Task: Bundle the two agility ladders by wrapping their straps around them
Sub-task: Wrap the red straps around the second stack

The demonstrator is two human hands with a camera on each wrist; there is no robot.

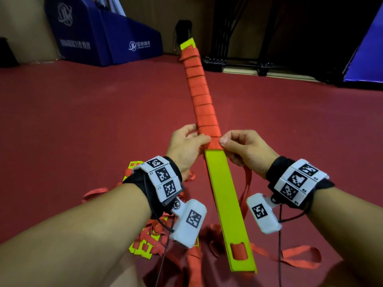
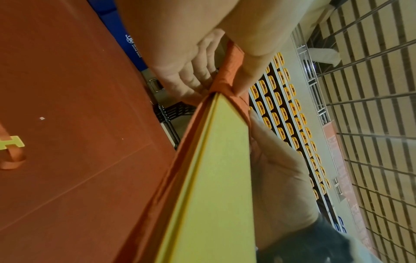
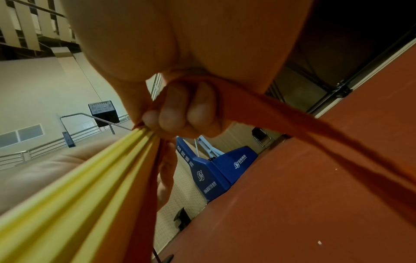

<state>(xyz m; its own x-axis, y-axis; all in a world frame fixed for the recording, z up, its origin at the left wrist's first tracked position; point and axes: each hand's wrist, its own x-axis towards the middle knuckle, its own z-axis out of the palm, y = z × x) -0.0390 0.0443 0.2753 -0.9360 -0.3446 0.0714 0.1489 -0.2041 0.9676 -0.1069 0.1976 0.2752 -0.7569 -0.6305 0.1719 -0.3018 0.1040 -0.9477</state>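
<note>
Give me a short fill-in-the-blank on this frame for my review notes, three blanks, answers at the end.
1. The strap wound around the yellow rung stack is ____ in colour.
2. The left hand and right hand both hold the stack where the wrapping ____.
3. The padded bases in the background are ____.

Answers: red; ends; blue

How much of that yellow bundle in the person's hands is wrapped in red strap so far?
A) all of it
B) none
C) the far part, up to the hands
C: red strap coils cover the bundle from its far end to the hands, the near part bare yellow.
</note>
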